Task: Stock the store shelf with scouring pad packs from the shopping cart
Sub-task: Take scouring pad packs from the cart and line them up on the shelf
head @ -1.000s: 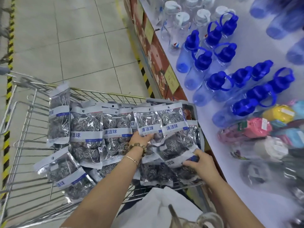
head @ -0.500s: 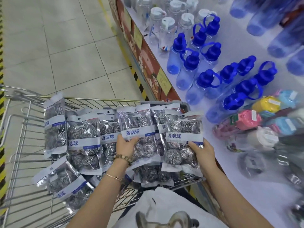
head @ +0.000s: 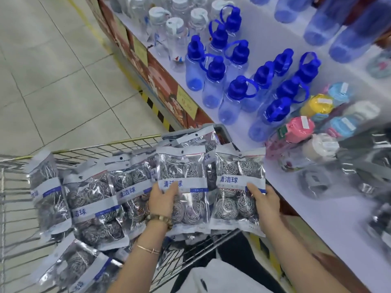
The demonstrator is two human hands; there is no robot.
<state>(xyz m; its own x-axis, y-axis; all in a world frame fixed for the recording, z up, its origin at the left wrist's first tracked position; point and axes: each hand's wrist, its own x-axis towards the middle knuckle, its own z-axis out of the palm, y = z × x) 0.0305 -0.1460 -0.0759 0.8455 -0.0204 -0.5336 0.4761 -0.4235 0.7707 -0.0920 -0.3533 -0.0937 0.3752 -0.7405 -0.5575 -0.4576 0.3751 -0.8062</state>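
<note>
Each hand grips one pack: left hand [head: 161, 200], right hand [head: 267, 205]. Beside them, many packs [head: 93, 199] fill the cart [head: 127, 143]; shelf [head: 306, 208] stocking barely begun.

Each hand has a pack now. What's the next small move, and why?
Likely move the right hand and the right pack rightward onto the bare shelf: it is lifted and nearest the shelf edge, while the left hand holds the left pack over the cart.
</note>
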